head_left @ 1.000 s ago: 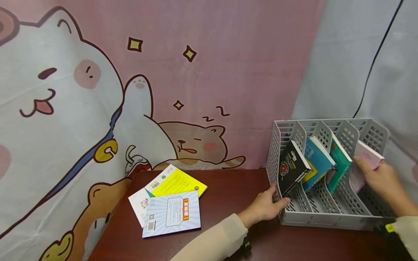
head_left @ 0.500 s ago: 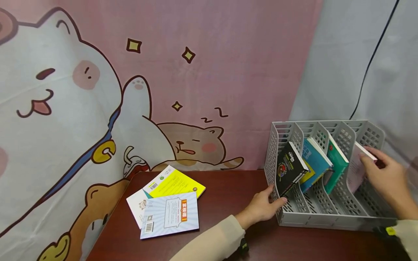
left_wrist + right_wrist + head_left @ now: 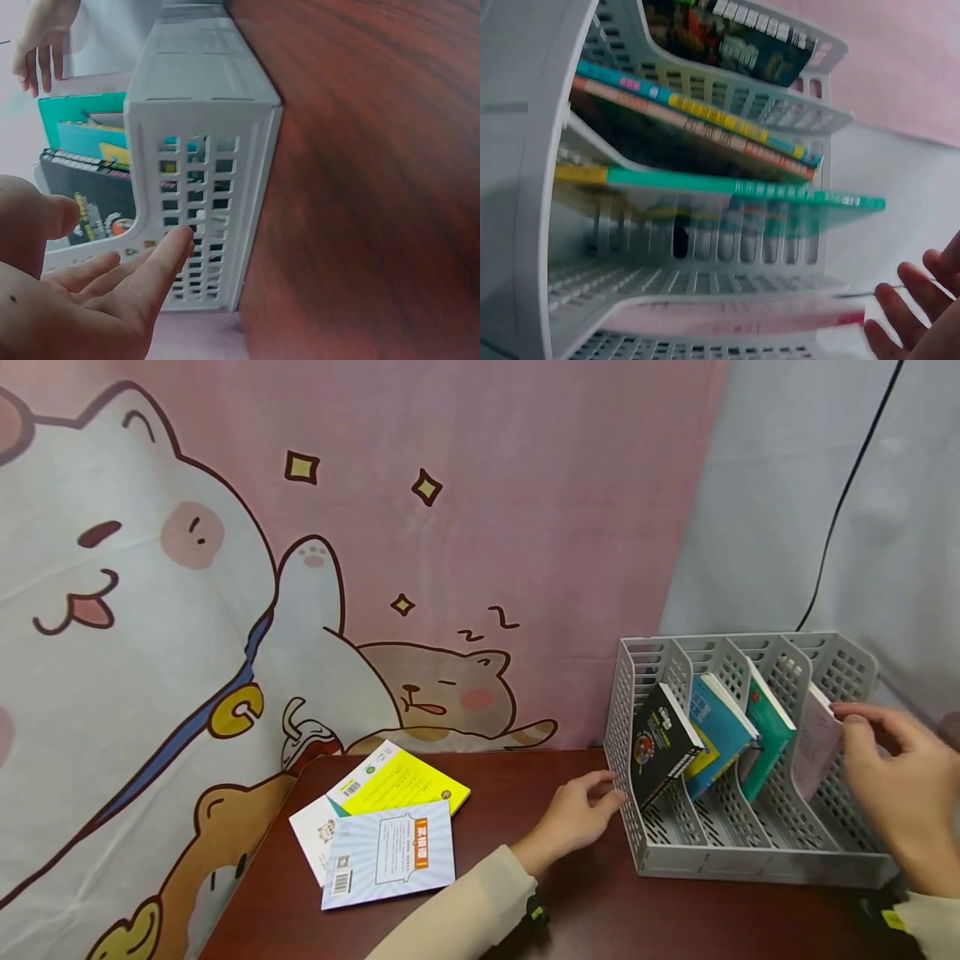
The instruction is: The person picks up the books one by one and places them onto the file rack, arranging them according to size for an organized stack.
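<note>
A grey perforated file rack (image 3: 765, 866) stands on the right of the dark red table, with books leaning in its compartments. From the left these are a black book (image 3: 662, 745), blue books (image 3: 716, 735), a green book (image 3: 770, 743) and a pink book (image 3: 816, 745). My right hand (image 3: 903, 781) is at the pink book's upper edge in the head view; the right wrist view shows its fingers loosely spread, apart from that book. At the rack's left wall, my left hand (image 3: 576, 817) has relaxed fingers, with one fingertip (image 3: 182, 238) close to the perforated side.
On the left of the table (image 3: 540, 777) lie overlapping books: a yellow-and-white one (image 3: 416, 777), a white one (image 3: 307, 831) and a light blue striped one (image 3: 356, 852). A printed cloth (image 3: 525, 527) hangs behind, and a black cable (image 3: 847, 502) runs down at right.
The pink book has settled back into the rightmost compartment and my right hand has let go of it. My left hand has drawn left off the rack's front corner.
</note>
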### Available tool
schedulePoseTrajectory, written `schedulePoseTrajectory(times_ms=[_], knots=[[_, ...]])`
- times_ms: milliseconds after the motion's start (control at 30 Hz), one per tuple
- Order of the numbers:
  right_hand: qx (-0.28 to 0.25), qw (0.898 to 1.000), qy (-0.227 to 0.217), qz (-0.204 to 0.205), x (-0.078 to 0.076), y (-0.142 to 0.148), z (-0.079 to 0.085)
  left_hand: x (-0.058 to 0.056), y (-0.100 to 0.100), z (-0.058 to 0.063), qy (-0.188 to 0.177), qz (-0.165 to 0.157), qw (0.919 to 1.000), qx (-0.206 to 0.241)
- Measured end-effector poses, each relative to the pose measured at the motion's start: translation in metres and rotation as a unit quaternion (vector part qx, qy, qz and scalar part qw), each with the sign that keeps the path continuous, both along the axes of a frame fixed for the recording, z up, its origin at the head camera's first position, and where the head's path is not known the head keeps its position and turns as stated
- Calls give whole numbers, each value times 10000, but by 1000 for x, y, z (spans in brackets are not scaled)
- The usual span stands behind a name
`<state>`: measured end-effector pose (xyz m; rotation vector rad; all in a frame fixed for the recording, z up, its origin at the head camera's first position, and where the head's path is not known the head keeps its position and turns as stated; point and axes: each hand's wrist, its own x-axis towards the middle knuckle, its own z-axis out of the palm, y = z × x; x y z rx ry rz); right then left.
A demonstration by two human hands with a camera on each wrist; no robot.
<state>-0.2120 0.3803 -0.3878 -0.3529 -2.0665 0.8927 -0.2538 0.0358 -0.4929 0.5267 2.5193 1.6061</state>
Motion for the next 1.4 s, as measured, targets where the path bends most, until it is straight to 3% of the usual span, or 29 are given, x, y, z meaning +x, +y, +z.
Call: schedulePoseTrajectory(times_ms=[167, 300, 467, 633, 767, 867, 1000, 1133, 1267, 1400], knots=[[372, 9909, 1011, 803, 6, -26, -8, -1, -18, 10, 120, -8, 9998, 175], [665, 9747, 1317, 1682, 14, -57, -21, -1, -35, 16, 163, -30, 9989, 440], [761, 9593, 1562, 2226, 25, -94, -26, 2, -56, 21, 275, -46, 9980, 576], [543, 9361, 782, 3386, 27, -134, -36, 6, -82, 28, 466, 66, 9977, 489], [36, 9021, -204, 4310, 25, -170, -53, 10, -105, 27, 526, 282, 9978, 302], [-395, 8677, -931, 4866, 21, -196, -64, 13, -123, 26, 672, 532, 9962, -121], [-896, 8239, -1879, 5271, 13, -228, -80, 16, -151, 20, 906, 976, 9892, -611], [-1033, 7901, -2544, 5480, 5, -256, -96, 19, -183, 9, 727, 1345, 9868, -541], [-1053, 7615, -2952, 5674, 0, -280, -109, 24, -218, -2, 630, 1777, 9787, -815], [-1130, 7437, -3317, 5693, -7, -300, -116, 31, -249, -10, 524, 2268, 9621, -1423]])
